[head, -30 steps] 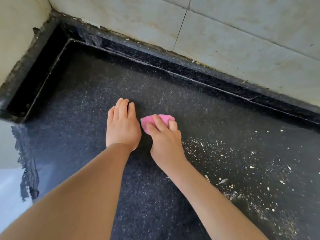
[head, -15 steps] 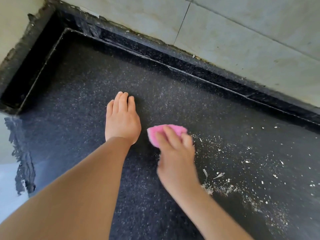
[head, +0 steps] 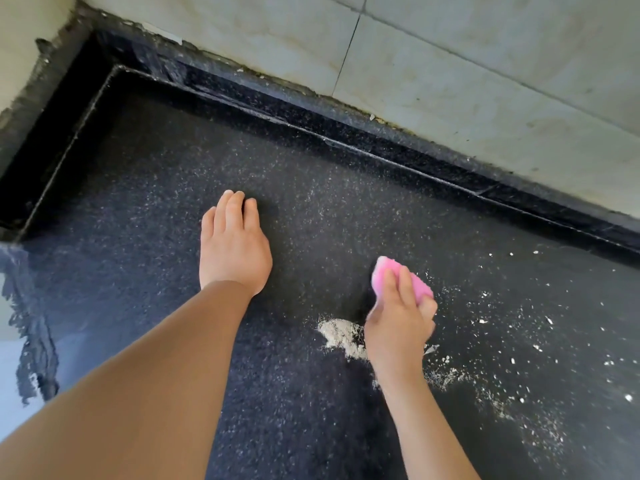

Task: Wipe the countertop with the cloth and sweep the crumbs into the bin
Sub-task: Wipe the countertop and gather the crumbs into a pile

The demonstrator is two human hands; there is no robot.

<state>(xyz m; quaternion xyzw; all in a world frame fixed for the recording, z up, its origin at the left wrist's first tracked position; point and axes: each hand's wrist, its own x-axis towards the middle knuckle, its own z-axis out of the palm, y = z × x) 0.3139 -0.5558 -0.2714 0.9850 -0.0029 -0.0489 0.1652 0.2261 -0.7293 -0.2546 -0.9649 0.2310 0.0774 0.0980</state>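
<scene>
From the camera on my head, I look down at the dark speckled countertop [head: 145, 209]. My left hand [head: 233, 249] lies flat on it, fingers straight and together, holding nothing. My right hand [head: 398, 323] grips the pink cloth [head: 382, 275], fingers curled over its top, pressing it to the surface to the right of my left hand. A small heap of crumbs [head: 341, 336] sits just left of my right wrist; loose crumbs scatter to the right. Pale wall tiles [head: 450, 81] run behind the raised black edge.
</scene>
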